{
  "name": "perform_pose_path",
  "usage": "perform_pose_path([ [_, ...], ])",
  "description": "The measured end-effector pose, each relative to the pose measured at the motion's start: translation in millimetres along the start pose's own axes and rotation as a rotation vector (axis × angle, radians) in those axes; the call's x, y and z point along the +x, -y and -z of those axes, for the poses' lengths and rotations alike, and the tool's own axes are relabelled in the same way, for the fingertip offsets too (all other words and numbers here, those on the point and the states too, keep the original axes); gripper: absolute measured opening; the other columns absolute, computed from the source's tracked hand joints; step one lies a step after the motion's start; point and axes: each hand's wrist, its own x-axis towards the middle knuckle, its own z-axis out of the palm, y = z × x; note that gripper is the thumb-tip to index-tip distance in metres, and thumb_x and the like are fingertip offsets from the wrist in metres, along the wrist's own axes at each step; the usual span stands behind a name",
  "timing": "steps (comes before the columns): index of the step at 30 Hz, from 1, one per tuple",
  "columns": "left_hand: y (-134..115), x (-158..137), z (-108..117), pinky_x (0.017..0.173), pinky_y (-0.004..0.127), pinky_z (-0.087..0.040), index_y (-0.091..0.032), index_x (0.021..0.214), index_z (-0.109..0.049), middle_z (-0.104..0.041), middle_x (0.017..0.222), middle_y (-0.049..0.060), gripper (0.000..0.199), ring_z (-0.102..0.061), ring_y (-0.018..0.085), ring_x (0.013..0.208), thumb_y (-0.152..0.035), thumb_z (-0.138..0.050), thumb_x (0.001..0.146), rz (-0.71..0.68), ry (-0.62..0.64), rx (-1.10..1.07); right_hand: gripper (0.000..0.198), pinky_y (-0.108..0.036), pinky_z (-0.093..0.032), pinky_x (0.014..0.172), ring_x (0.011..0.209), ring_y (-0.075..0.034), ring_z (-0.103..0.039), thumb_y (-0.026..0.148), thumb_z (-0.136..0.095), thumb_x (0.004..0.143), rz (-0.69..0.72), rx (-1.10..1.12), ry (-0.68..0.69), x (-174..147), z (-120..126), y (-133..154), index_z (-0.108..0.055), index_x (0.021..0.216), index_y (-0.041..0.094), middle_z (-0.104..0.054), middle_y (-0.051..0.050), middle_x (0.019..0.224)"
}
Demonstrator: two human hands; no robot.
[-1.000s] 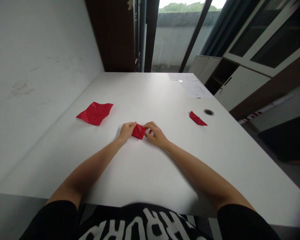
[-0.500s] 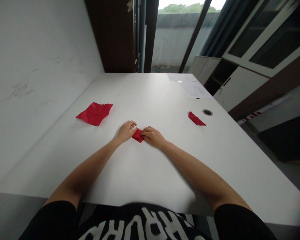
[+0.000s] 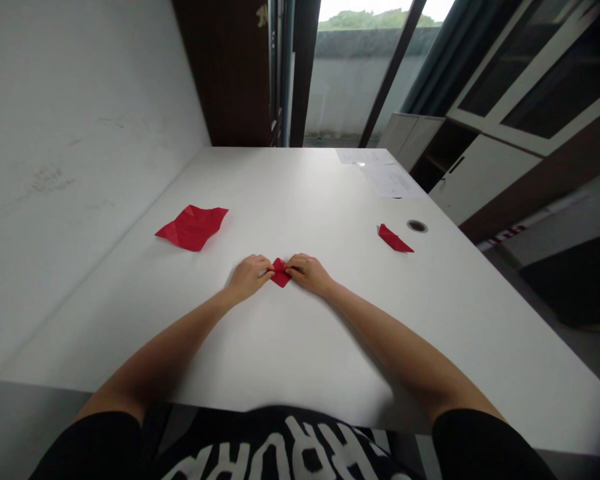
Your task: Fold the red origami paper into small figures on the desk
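A small folded piece of red paper lies on the white table between my two hands. My left hand pinches its left corner between thumb and fingers. On the opposite side, the fingers of my right hand are closed on the right corner. My fingertips hide both corners. The visible middle shows a diamond shape with a crease running across it.
A creased red paper sheet lies to the left, near the wall. At the right is a folded red paper piece, beside a round cable hole. White printed sheets lie at the far right corner.
My left hand has come down slightly and its fingers have closed on the paper's left corner. My right hand stays at the right corner. The paper now shows a more even diamond shape.
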Motion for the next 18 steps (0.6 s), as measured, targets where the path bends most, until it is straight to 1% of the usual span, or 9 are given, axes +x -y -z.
perform_pose_path([
  [2,-1.7,1.3,-0.8,0.094,0.038,-0.047,-0.023,0.093,-0.072,-0.073,0.102,0.003,0.014,-0.063,0.021,0.097,-0.028,-0.059,0.096,0.001,-0.007,-0.019,0.015,-0.031,-0.048,0.083,0.087,-0.018,-0.063,0.017,-0.061,0.094,-0.020,0.009,-0.003,0.3,0.5,1.9,-0.075,0.094,0.021,-0.072,-0.005,0.090],
  [4,-2.9,2.0,-0.7,0.095,0.038,-0.047,-0.023,0.088,-0.071,-0.075,0.102,0.002,0.018,-0.064,0.020,0.095,-0.029,-0.056,0.098,0.010,-0.011,-0.036,0.015,-0.031,-0.048,0.082,0.085,-0.017,-0.062,0.016,-0.061,0.094,-0.067,0.016,-0.014,0.6,0.4,2.8,-0.074,0.098,0.021,-0.073,-0.004,0.092],
  [6,-3.4,2.4,-1.0,0.095,0.038,-0.047,-0.022,0.084,-0.070,-0.075,0.100,0.002,0.022,-0.064,0.020,0.094,-0.029,-0.055,0.098,0.039,-0.018,-0.048,0.015,-0.031,-0.047,0.080,0.083,-0.017,-0.061,0.016,-0.062,0.093,-0.124,0.002,-0.036,0.5,0.1,2.9,-0.074,0.100,0.022,-0.073,-0.004,0.091],
  [8,-3.7,2.7,-2.2,0.094,0.038,-0.047,-0.022,0.084,-0.070,-0.075,0.098,0.003,0.019,-0.064,0.020,0.093,-0.029,-0.058,0.096,0.085,-0.033,-0.054,0.012,-0.031,-0.046,0.079,0.082,-0.018,-0.059,0.018,-0.063,0.092,-0.160,-0.039,-0.052,0.1,-0.6,2.4,-0.073,0.097,0.022,-0.072,-0.003,0.087],
  [11,-4.1,3.1,-5.2,0.092,0.037,-0.049,-0.023,0.091,-0.071,-0.075,0.097,0.003,0.009,-0.064,0.021,0.092,-0.026,-0.063,0.092,0.164,-0.058,-0.080,0.008,-0.032,-0.044,0.079,0.083,-0.019,-0.057,0.021,-0.064,0.093,-0.195,-0.101,-0.052,0.1,-2.7,1.7,-0.072,0.092,0.022,-0.069,-0.003,0.082],
  [12,-4.1,3.3,-6.3,0.091,0.036,-0.049,-0.023,0.095,-0.071,-0.075,0.098,0.002,0.009,-0.064,0.020,0.091,-0.024,-0.064,0.091,0.194,-0.069,-0.100,0.008,-0.031,-0.044,0.078,0.083,-0.019,-0.057,0.022,-0.064,0.093,-0.214,-0.118,-0.054,0.4,-3.8,1.7,-0.072,0.092,0.022,-0.068,-0.003,0.082],
  [15,-3.5,4.7,-9.3,0.090,0.034,-0.050,-0.025,0.107,-0.070,-0.074,0.098,0.001,0.021,-0.065,0.019,0.089,-0.019,-0.064,0.088,0.253,-0.093,-0.149,0.010,-0.031,-0.043,0.077,0.083,-0.018,-0.057,0.025,-0.064,0.093,-0.271,-0.173,-0.064,2.1,-8.0,2.2,-0.072,0.099,0.022,-0.066,-0.003,0.086],
  [18,-2.2,6.3,-11.3,0.093,0.036,-0.048,-0.025,0.110,-0.071,-0.073,0.098,0.003,0.025,-0.063,0.021,0.092,-0.017,-0.062,0.088,0.221,-0.082,-0.094,0.013,-0.031,-0.044,0.078,0.087,-0.019,-0.057,0.027,-0.065,0.094,-0.288,-0.244,-0.065,3.6,-11.6,3.0,-0.072,0.104,0.023,-0.064,-0.005,0.093],
])
